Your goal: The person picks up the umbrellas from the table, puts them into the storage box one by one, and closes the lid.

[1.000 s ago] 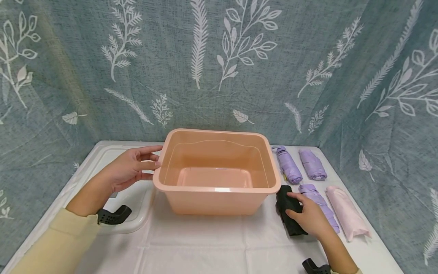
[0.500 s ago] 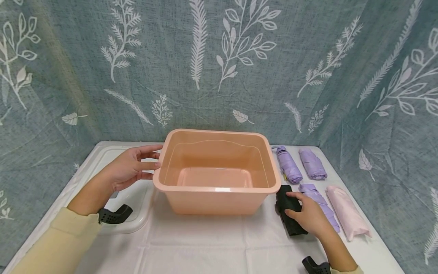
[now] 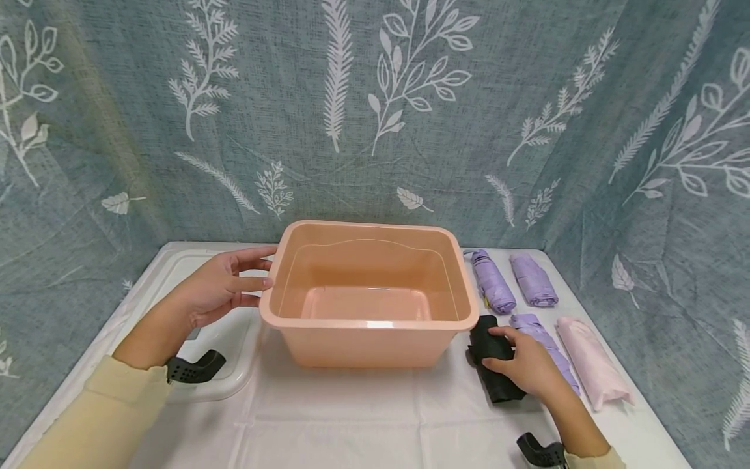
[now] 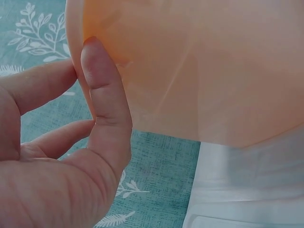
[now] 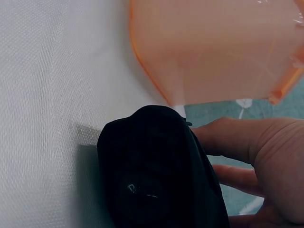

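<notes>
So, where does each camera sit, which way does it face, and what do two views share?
Head: worn on the head, facing forward and down at the tub; left hand and right hand show.
Left wrist: worn there, facing the tub's side; left fingers show.
Right wrist: worn there, facing the black bundle; right fingers show.
Head and right wrist share tub, black bundle and right hand.

From where I stand, the tub (image 3: 363,345) is plain peach and one rolled bundle (image 3: 492,348) solid black, against three lilac rolls (image 3: 534,281) and a pale pink roll (image 3: 593,365). The tablecloth (image 3: 340,417) is white; white fern fronds and leafy sprigs pattern the dusty blue-green curtain (image 3: 281,78).
</notes>
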Motion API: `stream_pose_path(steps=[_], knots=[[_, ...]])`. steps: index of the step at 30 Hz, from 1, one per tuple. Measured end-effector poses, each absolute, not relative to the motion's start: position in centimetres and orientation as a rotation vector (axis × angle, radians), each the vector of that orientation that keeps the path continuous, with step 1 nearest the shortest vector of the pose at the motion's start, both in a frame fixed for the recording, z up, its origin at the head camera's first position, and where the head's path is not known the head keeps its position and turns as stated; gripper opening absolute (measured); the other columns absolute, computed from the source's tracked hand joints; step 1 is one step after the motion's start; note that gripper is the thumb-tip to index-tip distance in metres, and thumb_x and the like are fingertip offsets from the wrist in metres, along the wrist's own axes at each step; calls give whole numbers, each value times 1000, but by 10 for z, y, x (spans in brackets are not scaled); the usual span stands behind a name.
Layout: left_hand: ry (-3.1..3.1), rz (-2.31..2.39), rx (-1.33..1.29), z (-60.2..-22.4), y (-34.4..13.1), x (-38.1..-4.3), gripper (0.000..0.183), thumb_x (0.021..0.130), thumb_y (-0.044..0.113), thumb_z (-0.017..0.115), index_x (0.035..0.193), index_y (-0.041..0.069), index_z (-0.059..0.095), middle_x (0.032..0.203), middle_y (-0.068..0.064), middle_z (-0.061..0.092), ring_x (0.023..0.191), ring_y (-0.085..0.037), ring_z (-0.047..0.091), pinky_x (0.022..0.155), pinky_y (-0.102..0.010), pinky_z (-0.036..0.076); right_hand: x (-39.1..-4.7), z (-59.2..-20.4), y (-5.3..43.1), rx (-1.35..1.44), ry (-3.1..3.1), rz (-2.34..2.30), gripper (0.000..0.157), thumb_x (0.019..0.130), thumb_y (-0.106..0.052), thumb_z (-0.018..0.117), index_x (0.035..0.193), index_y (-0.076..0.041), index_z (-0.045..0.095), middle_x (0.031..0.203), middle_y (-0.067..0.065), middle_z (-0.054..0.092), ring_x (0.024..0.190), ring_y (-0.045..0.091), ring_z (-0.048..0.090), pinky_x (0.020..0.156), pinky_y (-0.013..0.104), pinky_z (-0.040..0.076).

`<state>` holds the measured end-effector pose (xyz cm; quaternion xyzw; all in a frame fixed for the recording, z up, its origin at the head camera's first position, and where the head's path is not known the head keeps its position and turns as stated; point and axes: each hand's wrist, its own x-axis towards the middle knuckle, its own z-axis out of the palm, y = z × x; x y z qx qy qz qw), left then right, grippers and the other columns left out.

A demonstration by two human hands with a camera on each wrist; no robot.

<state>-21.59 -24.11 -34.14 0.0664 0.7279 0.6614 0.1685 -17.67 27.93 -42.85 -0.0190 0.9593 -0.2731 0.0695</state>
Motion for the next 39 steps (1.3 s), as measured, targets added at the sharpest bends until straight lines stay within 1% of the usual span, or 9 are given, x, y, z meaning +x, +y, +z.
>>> stream_pose_path(steps=[8, 13, 21, 29, 31, 33, 34, 36, 39], knots=[[2062, 1888, 205, -343, -240, -216, 76, 96, 7, 71, 161, 9, 32, 129, -5, 50, 97, -11, 70, 82, -34, 64, -176, -430, 278, -78, 2905, -825, 68, 82, -31, 85, 141, -9, 59, 141, 29, 58, 128, 48, 57, 98, 63, 50], [2066, 1888, 205, -342, -240, -216, 76, 96, 7, 71, 161, 9, 32, 128, -4, 51, 98, -11, 71, 82, -34, 64, -177, -431, 277, -75, 2903, -853, 70, 80, -32, 87, 142, -12, 59, 141, 29, 58, 128, 47, 56, 98, 63, 50], [2081, 1885, 199, -341, -242, -216, 76, 95, 6, 71, 161, 8, 33, 125, -2, 54, 98, -11, 71, 82, -34, 64, -181, -435, 278, -96, 2876, -920, 72, 79, -35, 88, 142, -15, 61, 143, 25, 59, 129, 46, 56, 100, 62, 50], [2091, 1875, 198, -342, -244, -216, 76, 96, 7, 71, 161, 8, 32, 125, 1, 56, 102, -10, 71, 83, -34, 64, -183, -440, 281, -93, 2839, -1013, 70, 77, -35, 90, 139, -17, 64, 147, 22, 57, 135, 44, 52, 105, 63, 47], [2091, 1867, 198, -342, -245, -216, 76, 96, 7, 71, 161, 8, 31, 125, 2, 56, 104, -10, 70, 83, -34, 64, -183, -442, 282, -75, 2808, -1066, 70, 76, -34, 91, 139, -17, 64, 147, 22, 56, 134, 43, 53, 102, 59, 49], [2088, 1863, 198, -342, -245, -216, 77, 96, 7, 71, 162, 8, 31, 126, 2, 57, 104, -10, 69, 83, -34, 64, -183, -443, 283, -54, 2784, -1111, 71, 75, -33, 92, 139, -17, 64, 147, 21, 56, 129, 39, 55, 98, 52, 51], [2086, 1863, 199, -342, -245, -216, 77, 96, 7, 71, 162, 8, 31, 126, 2, 57, 104, -10, 69, 83, -34, 64, -183, -444, 283, -39, 2768, -1141, 71, 75, -32, 92, 139, -17, 64, 146, 22, 57, 122, 37, 58, 93, 47, 53], [2082, 1867, 198, -343, -246, -216, 77, 96, 7, 71, 161, 8, 32, 126, 2, 57, 104, -10, 69, 83, -34, 64, -183, -444, 284, -21, 2749, -1187, 72, 75, -31, 93, 139, -17, 64, 143, 22, 58, 109, 31, 59, 83, 38, 53], [2074, 1875, 212, -343, -247, -216, 76, 96, 6, 71, 161, 8, 32, 125, 1, 58, 103, -10, 69, 83, -34, 64, -182, -443, 284, -6, 2697, -1289, 74, 76, -28, 92, 142, -15, 61, 141, 25, 58, 95, 25, 63, 74, 31, 53]])
